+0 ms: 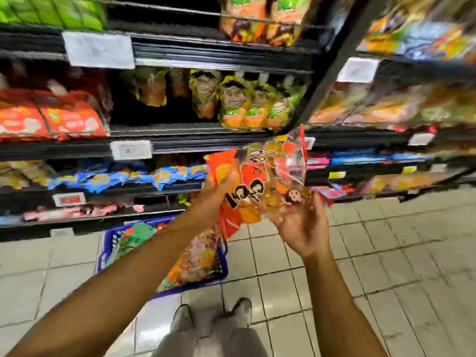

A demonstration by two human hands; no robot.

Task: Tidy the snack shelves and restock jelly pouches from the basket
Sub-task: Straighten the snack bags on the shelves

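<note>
An orange and clear jelly pouch (260, 184) with black lettering is held up in front of the shelves. My left hand (213, 199) grips its left side. My right hand (301, 225) supports its lower right corner, palm up with fingers spread under the plastic. Below my left arm a blue basket (221, 266) stands on the floor with more pouches inside. On the middle shelf (180, 131) stands a row of yellow-green pouches (247, 104) with a cartoon face; the space left of them is dark and sparsely filled. The picture is motion-blurred.
Red packs (51, 114) fill the shelf's left end. Blue packets (123, 176) lie on the shelf below, pink ones (69, 212) lower still. A second shelving bay (401, 104) of mixed snacks stands at the right. Grey floor tiles (386, 253) and my shoes (211, 320) show below.
</note>
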